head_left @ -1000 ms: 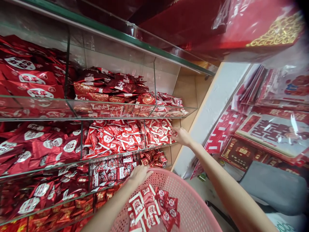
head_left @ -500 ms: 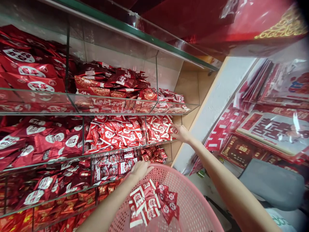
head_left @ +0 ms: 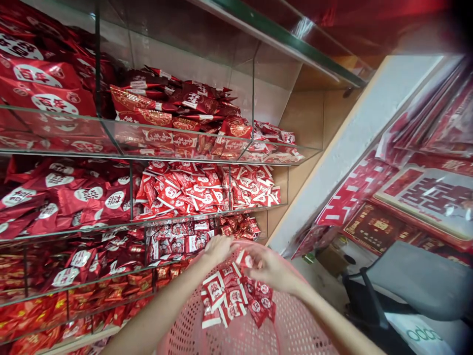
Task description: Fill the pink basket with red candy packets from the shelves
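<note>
Red packets (head_left: pixel 181 135) crowd glass shelves (head_left: pixel 185 160).
On one shelf, large white-labelled packets (head_left: pixel 88 195) lie left of small red-and-white packets (head_left: pixel 188 190), in separate compartments.

Uneven light, dim beneath the top shelf (head_left: pixel 288 37), glints on glossy packets (head_left: pixel 88 195), blurry right grip (head_left: pixel 273 270), black upper-right corner.

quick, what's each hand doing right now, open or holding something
Left hand: closed on the rim of the pink basket.
Right hand: closed, holding a small red-and-white packet over the basket.
</note>
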### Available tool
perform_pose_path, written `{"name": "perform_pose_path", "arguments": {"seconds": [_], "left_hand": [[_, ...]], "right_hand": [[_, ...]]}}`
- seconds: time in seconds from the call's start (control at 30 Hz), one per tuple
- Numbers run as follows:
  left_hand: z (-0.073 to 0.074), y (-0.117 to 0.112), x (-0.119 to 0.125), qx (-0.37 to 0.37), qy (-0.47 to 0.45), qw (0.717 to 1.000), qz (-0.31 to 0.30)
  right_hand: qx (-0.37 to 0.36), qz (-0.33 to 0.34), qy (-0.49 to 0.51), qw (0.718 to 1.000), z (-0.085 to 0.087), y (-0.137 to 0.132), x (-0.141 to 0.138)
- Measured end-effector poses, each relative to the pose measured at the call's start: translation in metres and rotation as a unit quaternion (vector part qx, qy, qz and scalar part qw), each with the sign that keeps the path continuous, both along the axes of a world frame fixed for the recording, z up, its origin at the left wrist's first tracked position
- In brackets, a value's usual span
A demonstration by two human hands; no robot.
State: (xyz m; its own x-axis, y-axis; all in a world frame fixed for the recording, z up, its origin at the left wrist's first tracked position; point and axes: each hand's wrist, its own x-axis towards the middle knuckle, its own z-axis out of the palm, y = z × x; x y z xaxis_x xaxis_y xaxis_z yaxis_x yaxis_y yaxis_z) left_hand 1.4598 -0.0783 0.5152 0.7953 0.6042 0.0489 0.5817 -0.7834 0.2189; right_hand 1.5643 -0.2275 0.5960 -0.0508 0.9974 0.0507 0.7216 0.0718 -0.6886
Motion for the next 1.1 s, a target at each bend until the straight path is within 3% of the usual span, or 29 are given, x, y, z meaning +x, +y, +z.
{"name": "perform_pose_path", "arguments": {"seconds": [0.1,0.2,0.3,0.43,0.63,0.93,1.03,1.1], "left_hand": [[-0.001,0.0,-0.001,0.014,-0.001,1.0,-0.009],[-0.002,0.0,-0.001,0.022,0.002,1.0,-0.012],[-0.002,0.001,0.0,0.027,0.0,1.0,-0.009],[-0.001,0.0,0.0,0.028,-0.002,1.0,-0.008],[0.001,0.0,-0.001,0.014,-0.001,1.0,-0.002],[0.006,-0.002,-0.002,0.001,-0.001,1.0,0.009],[0.004,-0.001,-0.002,0.015,-0.01,1.0,-0.001],[0.002,0.0,-0.002,0.019,-0.012,1.0,-0.005]], "right_hand": [[-0.092,-0.03,-0.077,0.992,-0.049,0.006,-0.025],[-0.095,-0.024,-0.195,0.976,-0.071,0.014,-0.035],[-0.058,0.075,-0.27,0.958,-0.07,0.016,-0.031],[-0.065,0.157,-0.265,0.949,-0.064,0.011,-0.02],[-0.048,0.176,-0.24,0.954,-0.073,0.009,-0.016],[-0.022,0.145,-0.306,0.941,-0.088,0.014,-0.015],[-0.021,0.141,-0.301,0.943,-0.071,0.014,-0.014],[-0.002,0.141,-0.263,0.954,-0.042,0.014,-0.014]]}}
